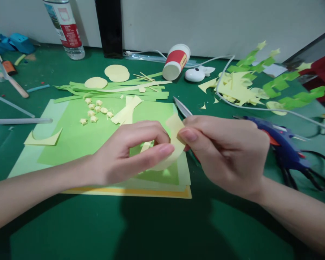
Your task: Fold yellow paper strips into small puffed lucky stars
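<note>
A pale yellow paper piece (176,139), curved along its lower edge, is held up between both hands. My right hand (227,153) pinches its right edge between thumb and bent fingers. The thumb and forefinger of my left hand (135,150) close on its left side; the other fingertips are partly hidden. Beneath them lie stacked green paper sheets (70,130), with small folded paper stars (92,112) and crossed yellow strips (127,110). Scissors (182,106) lie under my right hand, blades showing and handles mostly covered.
Green paper strips (151,94) and yellow discs (117,73) lie behind the sheets. At the right are paper scraps (238,86), a white cable (260,107) and a blue glue gun (284,144). A paper cup (176,62) and a water bottle (67,32) are at the back.
</note>
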The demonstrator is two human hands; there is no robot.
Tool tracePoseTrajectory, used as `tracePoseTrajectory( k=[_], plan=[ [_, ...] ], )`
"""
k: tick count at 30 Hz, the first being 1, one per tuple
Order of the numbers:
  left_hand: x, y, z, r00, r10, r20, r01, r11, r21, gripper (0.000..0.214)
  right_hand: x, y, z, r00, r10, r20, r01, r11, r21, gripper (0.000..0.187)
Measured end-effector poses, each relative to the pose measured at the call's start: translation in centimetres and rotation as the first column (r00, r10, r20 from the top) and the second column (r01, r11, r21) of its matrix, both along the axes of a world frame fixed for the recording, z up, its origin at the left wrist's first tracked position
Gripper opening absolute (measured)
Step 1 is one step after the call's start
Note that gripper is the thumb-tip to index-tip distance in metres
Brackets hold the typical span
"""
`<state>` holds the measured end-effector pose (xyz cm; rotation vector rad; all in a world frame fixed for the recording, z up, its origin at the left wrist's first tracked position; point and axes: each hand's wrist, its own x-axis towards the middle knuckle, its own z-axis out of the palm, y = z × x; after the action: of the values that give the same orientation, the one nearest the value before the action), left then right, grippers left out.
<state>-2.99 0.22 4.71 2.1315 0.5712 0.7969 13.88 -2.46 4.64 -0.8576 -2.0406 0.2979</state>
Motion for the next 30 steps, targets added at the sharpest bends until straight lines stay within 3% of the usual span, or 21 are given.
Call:
tracePoseTrajectory(
  k=[4,8,10,13,17,23,30],
  plan=[
    [0.14,-0.19,-0.3,0.998,0.056,-0.026,-0.055,0.996,0.067,0.022,-0.23,0.07,-0.01,1.0,0.001,0.005,0.0,0.993,-0.122,0.031],
    [0.15,-0.24,-0.44,0.989,0.146,0.005,-0.146,0.989,0.022,0.019,-0.23,0.31,-0.03,0.983,0.008,-0.182,-0.077,0.924,-0.373,0.033],
    [0.16,-0.19,-0.48,0.982,0.186,0.046,-0.185,0.983,-0.014,0.018,-0.22,0.4,0.01,0.974,0.004,-0.225,-0.103,0.897,-0.43,0.023],
    [0.13,-0.09,-0.62,0.978,0.199,0.057,-0.198,0.98,-0.026,0.019,-0.31,0.53,0.09,0.972,-0.038,-0.233,-0.072,0.892,-0.446,0.008],
    [-0.08,-0.01,-0.71,0.975,0.197,0.101,-0.196,0.98,-0.027,0.014,-0.27,0.6,0.28,0.977,-0.081,-0.198,-0.025,0.877,-0.479,0.008],
    [-0.13,-0.03,-0.48,0.93,0.3,0.211,-0.303,0.953,-0.018,0.008,0.15,0.43,0.81,0.99,-0.049,-0.131,-0.028,0.848,-0.53,0.004],
    [-0.03,-0.29,-0.41,0.95,0.276,0.142,-0.266,0.96,-0.089,0.009,-0.03,0.2,0.95,0.985,-0.078,-0.154,0.003,0.9,-0.436,0.014]
  ],
)
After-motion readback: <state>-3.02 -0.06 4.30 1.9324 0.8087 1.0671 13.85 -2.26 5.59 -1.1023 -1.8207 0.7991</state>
